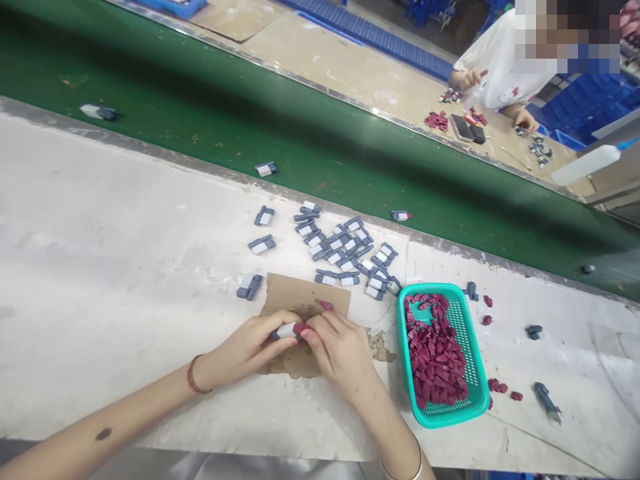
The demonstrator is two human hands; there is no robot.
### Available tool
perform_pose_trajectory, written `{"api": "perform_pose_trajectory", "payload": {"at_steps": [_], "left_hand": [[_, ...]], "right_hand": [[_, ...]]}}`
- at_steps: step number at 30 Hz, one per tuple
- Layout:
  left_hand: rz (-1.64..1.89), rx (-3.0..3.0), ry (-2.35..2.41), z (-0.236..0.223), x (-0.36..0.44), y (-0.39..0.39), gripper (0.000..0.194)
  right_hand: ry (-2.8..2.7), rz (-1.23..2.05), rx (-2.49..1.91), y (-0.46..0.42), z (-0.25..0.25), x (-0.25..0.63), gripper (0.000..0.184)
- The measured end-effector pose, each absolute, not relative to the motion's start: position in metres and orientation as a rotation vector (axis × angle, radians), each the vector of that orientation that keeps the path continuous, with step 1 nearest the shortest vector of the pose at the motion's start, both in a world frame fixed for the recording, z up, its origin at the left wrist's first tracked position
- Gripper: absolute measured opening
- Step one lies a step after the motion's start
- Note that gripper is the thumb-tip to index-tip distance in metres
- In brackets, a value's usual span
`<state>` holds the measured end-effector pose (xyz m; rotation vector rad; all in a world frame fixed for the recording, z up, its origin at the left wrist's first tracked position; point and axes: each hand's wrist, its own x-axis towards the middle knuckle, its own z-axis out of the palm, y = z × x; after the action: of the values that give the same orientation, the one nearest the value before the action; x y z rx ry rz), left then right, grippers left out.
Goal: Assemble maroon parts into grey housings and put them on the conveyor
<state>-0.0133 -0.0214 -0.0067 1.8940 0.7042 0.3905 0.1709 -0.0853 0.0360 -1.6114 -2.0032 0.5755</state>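
Note:
My left hand [257, 343] is closed around a dark blue-grey and white plastic part [287, 331]. Its right end meets a small maroon plastic piece [300, 329], pinched in the closed fingers of my right hand [345, 347]. Whether the two pieces are fully joined cannot be seen. Under both hands lies a stained cardboard sheet [285, 290], with another maroon piece [326, 305] on it just beyond my right fingers. A teal basket [477, 373] of maroon pieces stands to the right of my right hand.
Several blue-grey and white parts [345, 247] lie scattered beyond the cardboard. A green conveyor belt [210, 113] crosses behind the table, carrying a few parts. Loose pieces [547, 400] lie right of the basket. Across the belt, a person in a white shirt [495, 63] handles small parts.

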Motion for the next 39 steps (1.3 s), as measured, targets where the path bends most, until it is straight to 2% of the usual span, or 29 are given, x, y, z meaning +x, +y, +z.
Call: {"api": "perform_pose_trajectory", "payload": {"at_steps": [5,9,15,19,26,29,32,36,39], "left_hand": [[0.418,1.982,0.923,0.013,-0.008,0.008,0.032],[0.493,2.173,0.994,0.031,0.02,0.07,0.032],[0.552,2.518,0.985,0.014,0.089,0.168,0.027],[0.559,2.517,1.078,-0.001,0.107,0.197,0.026],[0.478,2.464,1.29,-0.011,0.069,0.213,0.036],[0.402,2.444,1.299,-0.006,0.054,0.218,0.032],[0.478,2.401,1.3,0.003,0.047,0.211,0.035],[0.795,1.842,1.238,0.017,0.044,0.173,0.034],[0.809,1.336,1.09,0.025,0.038,0.13,0.025]], "right_hand": [[-1.576,0.4,-1.948,-0.112,0.066,0.23,0.022],[-1.466,0.246,-2.31,-0.126,0.059,0.279,0.019],[-1.565,0.257,-2.27,-0.119,0.03,0.293,0.018],[-1.404,0.335,-2.155,-0.12,0.029,0.296,0.019],[-0.79,0.832,-1.72,-0.124,0.049,0.297,0.028],[-0.676,0.906,-1.611,-0.118,0.06,0.286,0.026],[-0.691,0.936,-1.553,-0.113,0.068,0.269,0.024],[-0.802,0.941,-1.55,-0.109,0.07,0.238,0.022],[-0.976,0.938,-1.617,-0.105,0.062,0.21,0.02]]}}
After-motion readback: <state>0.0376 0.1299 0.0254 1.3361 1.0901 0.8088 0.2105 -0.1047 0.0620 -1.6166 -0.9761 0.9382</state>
